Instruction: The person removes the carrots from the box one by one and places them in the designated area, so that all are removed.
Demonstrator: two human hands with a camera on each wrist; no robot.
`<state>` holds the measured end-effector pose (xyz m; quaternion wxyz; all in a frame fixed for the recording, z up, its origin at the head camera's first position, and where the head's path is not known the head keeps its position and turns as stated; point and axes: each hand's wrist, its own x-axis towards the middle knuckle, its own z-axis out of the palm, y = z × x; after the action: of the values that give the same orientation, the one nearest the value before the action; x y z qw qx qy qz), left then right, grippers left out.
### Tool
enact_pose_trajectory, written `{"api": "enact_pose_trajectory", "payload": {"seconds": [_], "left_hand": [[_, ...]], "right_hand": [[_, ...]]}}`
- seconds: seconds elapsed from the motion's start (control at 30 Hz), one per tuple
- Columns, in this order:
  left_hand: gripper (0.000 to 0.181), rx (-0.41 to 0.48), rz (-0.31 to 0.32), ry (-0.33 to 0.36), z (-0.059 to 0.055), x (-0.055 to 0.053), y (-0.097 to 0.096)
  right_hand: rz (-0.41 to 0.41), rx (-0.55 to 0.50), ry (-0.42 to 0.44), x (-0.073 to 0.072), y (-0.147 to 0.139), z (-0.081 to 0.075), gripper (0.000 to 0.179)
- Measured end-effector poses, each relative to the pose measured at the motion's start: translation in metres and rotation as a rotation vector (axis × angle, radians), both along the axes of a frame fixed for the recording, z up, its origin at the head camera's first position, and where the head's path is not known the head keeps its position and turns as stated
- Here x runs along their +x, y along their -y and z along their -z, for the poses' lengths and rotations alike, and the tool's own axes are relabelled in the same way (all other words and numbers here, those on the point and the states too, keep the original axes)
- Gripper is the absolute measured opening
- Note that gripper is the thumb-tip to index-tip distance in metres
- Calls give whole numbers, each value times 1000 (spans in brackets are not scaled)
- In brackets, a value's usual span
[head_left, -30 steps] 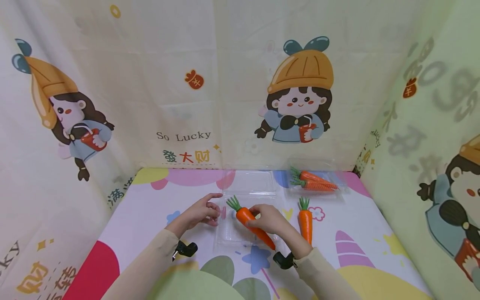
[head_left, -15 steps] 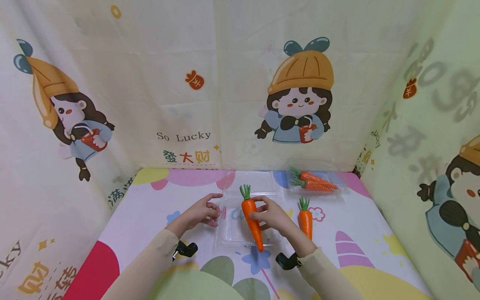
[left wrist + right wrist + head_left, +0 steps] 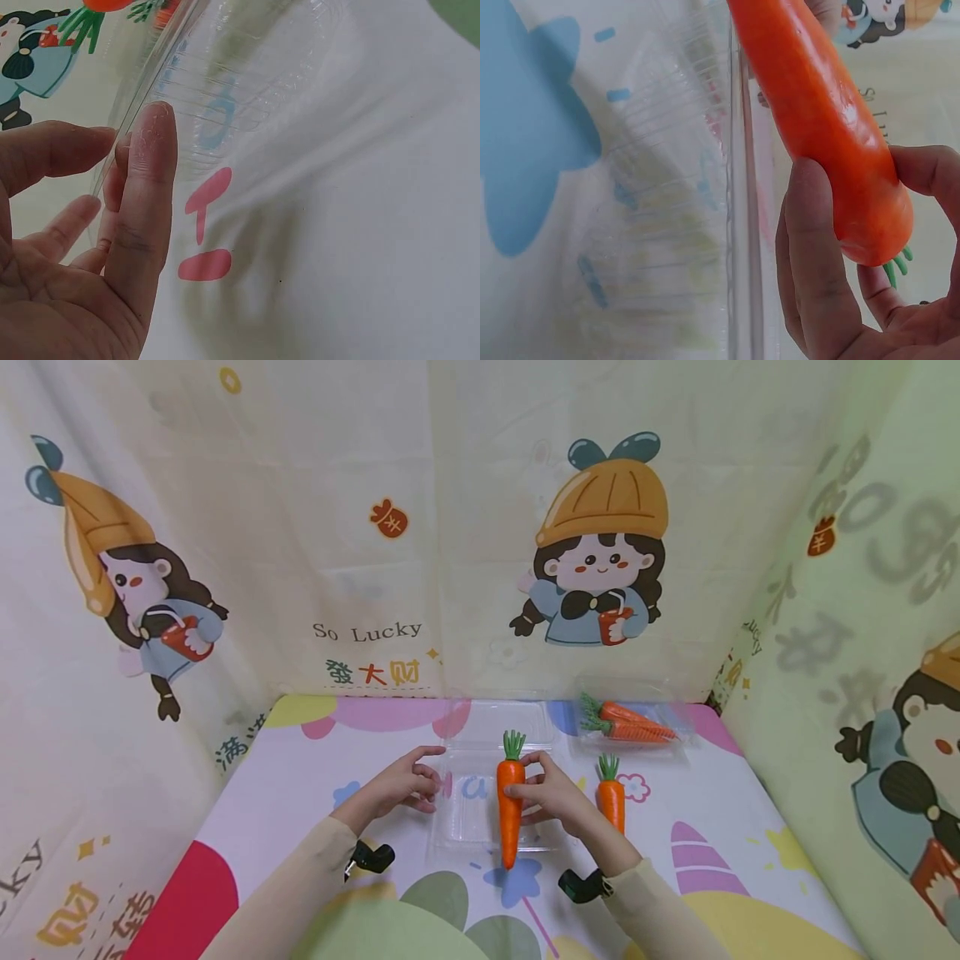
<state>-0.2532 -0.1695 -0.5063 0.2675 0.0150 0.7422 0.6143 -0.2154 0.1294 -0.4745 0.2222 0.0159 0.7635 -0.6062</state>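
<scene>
My right hand (image 3: 553, 793) holds a smooth orange carrot (image 3: 509, 814) with green stalks, gripping its upper part between thumb and fingers. The carrot is almost upright in the head view, stalks toward the back, and overlaps an open clear plastic box (image 3: 461, 827). In the right wrist view the carrot (image 3: 832, 120) slants past the box's rim (image 3: 741, 225). My left hand (image 3: 405, 783) is at the box's left side; in the left wrist view its thumb and fingers pinch the clear rim (image 3: 142, 97). A second carrot (image 3: 611, 806) lies right of the box, partly behind my right forearm.
A clear plastic box (image 3: 573, 747) with carrots (image 3: 630, 728) in it stands at the back right. The first box's open lid (image 3: 506, 724) lies behind it. Printed cloth walls (image 3: 480, 527) enclose the patterned table (image 3: 300, 793) at the back and sides.
The held carrot has swung from a slant, stalks to the left, to nearly upright and moved slightly right with my right hand. My left hand has stayed in place.
</scene>
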Motion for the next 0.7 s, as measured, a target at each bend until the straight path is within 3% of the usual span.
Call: {"api": "enact_pose_trajectory", "payload": {"seconds": [0.7], "left_hand": [[75,-11,12,1,-4,0,1]], "right_hand": [[15,49,-32,5,-19,-1,54]]}}
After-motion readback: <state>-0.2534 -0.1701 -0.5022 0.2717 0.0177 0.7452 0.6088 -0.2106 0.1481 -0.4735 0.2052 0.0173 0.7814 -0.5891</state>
